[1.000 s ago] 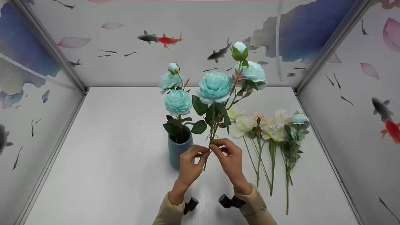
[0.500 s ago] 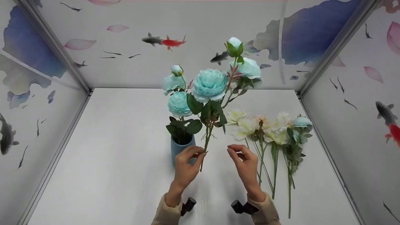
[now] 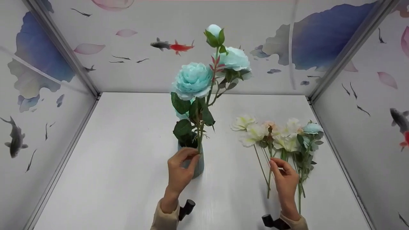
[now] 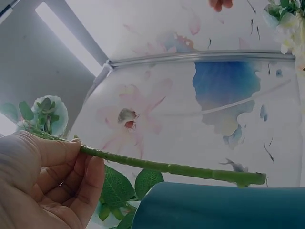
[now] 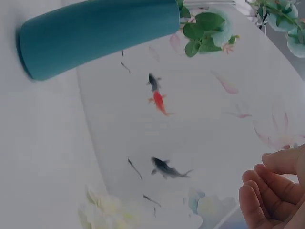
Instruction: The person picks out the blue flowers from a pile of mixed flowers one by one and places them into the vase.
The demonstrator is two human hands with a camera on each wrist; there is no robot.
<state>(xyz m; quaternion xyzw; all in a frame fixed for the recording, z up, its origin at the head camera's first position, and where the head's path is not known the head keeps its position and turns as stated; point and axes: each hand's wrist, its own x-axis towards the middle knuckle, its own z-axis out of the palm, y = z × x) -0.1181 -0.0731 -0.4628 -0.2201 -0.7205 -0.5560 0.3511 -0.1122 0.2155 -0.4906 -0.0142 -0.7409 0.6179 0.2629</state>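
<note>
My left hand [image 3: 181, 169] pinches the stem of an artificial light-blue flower spray [image 3: 194, 81], held upright with two full blooms and a bud. In the left wrist view, the bare green stem [image 4: 190, 170] runs from my thumb and fingers past a blue vase [image 4: 224, 207]. The vase [image 3: 199, 166] stands behind that hand in the head view, partly covered. Another light-blue flower [image 3: 181, 114] stands in it, mostly hidden by the spray. My right hand [image 3: 286, 179] is over the stems lying at the right. Its fingers [image 5: 255, 205] bend loosely and hold nothing.
On the white table [image 3: 134, 153], cream flowers [image 3: 254, 134], a peach bloom [image 3: 269, 124] and a light-blue spray [image 3: 312, 128] lie at the right. Printed panels enclose the back [image 3: 134, 76] and both sides. Black cameras [image 3: 187, 209] are strapped to the wrists.
My right hand has let go of the stem and moved right, towards the lying flowers. My left hand has carried the spray left, in front of the vase.
</note>
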